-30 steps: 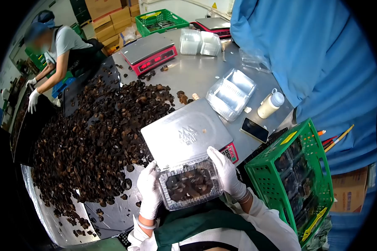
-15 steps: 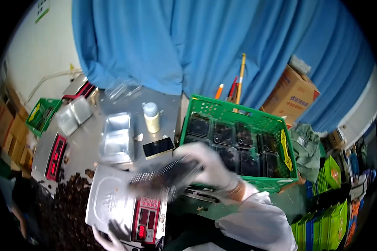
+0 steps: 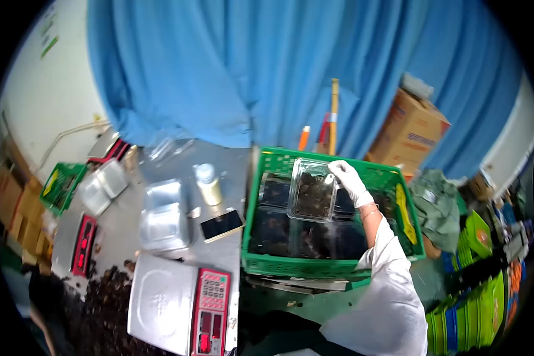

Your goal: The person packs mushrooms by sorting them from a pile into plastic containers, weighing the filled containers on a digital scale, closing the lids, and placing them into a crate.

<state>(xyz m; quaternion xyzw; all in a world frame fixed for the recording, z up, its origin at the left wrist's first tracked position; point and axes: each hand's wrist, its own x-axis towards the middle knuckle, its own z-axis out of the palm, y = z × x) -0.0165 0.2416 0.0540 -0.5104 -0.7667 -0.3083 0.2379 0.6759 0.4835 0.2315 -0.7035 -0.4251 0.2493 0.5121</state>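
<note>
My right hand (image 3: 347, 181), in a white glove, grips the right edge of a clear plastic box (image 3: 311, 193) with dark brown pieces inside. The box is tilted so its broad face shows, over the green crate (image 3: 296, 266). Beneath it, several similar filled boxes (image 3: 267, 234) lie in the crate; the held box and my hand partly cover them. A red and silver weighing scale (image 3: 163, 296) stands at the lower middle with nothing on its plate. My left hand is out of the picture.
Empty clear trays (image 3: 163, 219), a bottle (image 3: 209, 187) and a phone (image 3: 222, 225) lie on the metal table. Dark loose pieces (image 3: 110, 308) are heaped at lower left, near a second scale (image 3: 83, 246). A cardboard box (image 3: 409, 130) stands behind the crate.
My right hand has carried the filled box from above the scale rightward to over the green crate. My left hand, earlier at the scale's lower edge, has left the view.
</note>
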